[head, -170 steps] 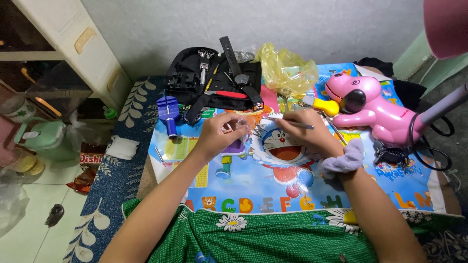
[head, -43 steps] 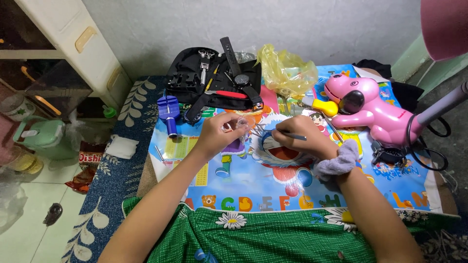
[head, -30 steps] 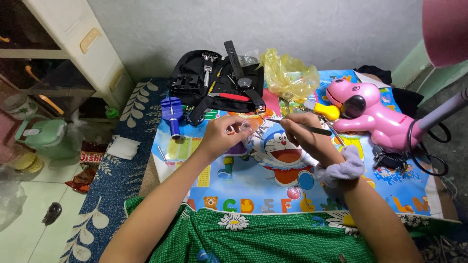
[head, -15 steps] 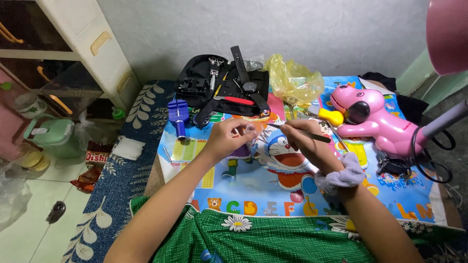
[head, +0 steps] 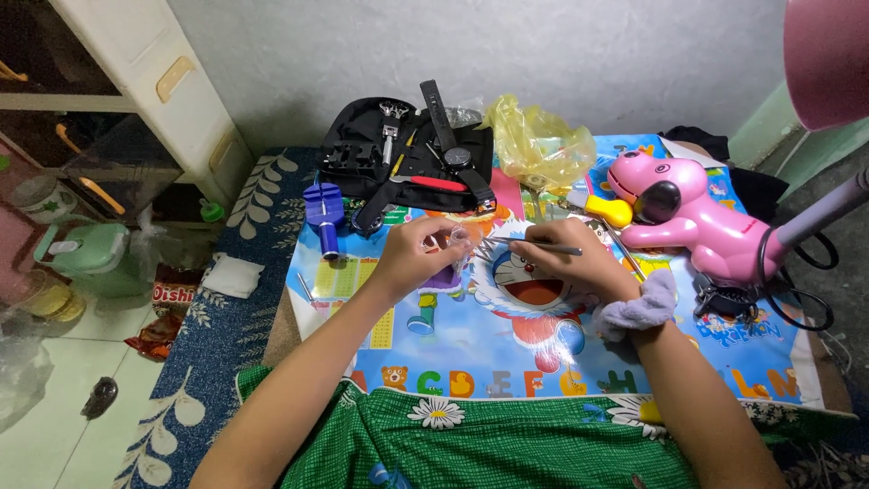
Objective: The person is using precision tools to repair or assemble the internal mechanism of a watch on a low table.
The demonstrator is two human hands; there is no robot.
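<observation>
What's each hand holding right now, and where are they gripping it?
The left hand pinches a small clear item at its fingertips; what it is cannot be told. The right hand holds thin metal tweezers by the rear end.

1. There is one view only, from a camera worn on the person's head.
2. It looks steeply down and forward over the green flowered lap onto the low counter (head: 471, 362) with its cartoon mat.
3. It sits close: both forearms run up from the bottom edge, and the left hand (head: 418, 258) and right hand (head: 566, 263) meet near the middle of the frame.
4. The far edge takes in the grey wall; the left side shows tiled floor, a blue rug (head: 195, 362) and a cabinet (head: 136, 100).
5. A pink lamp shade (head: 828, 54) cuts into the top right corner, very near the lens.
</observation>
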